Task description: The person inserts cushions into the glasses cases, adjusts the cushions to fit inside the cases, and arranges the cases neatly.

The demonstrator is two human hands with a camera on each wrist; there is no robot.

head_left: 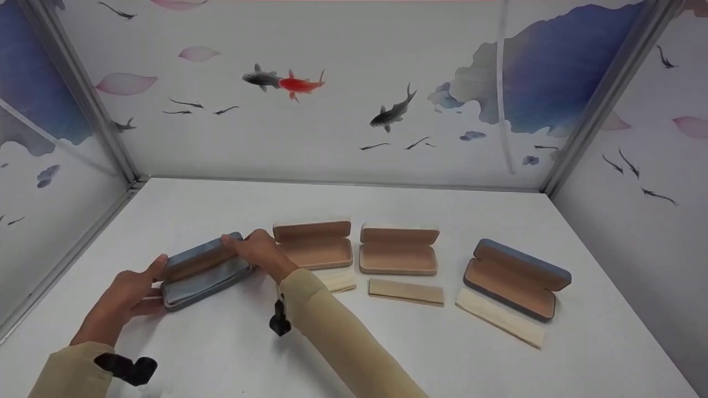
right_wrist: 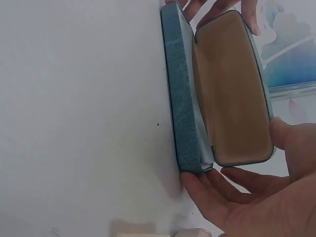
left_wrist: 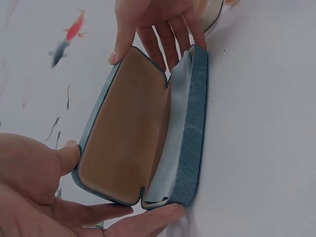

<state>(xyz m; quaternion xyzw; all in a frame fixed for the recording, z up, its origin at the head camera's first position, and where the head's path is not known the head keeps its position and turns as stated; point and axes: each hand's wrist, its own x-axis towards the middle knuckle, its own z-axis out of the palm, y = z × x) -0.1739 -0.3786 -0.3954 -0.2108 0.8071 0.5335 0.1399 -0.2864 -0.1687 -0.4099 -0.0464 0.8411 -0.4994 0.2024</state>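
Observation:
A blue glasses case (head_left: 207, 276) with a tan lining stands at the left with its lid raised. Inside its base lies a folded light-blue cloth (left_wrist: 173, 128). My left hand (head_left: 127, 293) holds the case's left end, thumb on the lid's edge and fingers at the base's end. At the opposite end my right hand (head_left: 260, 251) holds it too, its thumb (right_wrist: 279, 132) on the lid's rim and its fingers spread along the end of lid and base.
Two white-rimmed open cases (head_left: 312, 251) (head_left: 398, 260) stand side by side in the middle. Before them lie folded cloths, one cream (head_left: 340, 281), one tan (head_left: 406, 292). Farther right is an open blue case (head_left: 511, 282) with a cream cloth (head_left: 500, 318) in front. Printed panels (head_left: 343, 149) enclose the white table (head_left: 265, 359).

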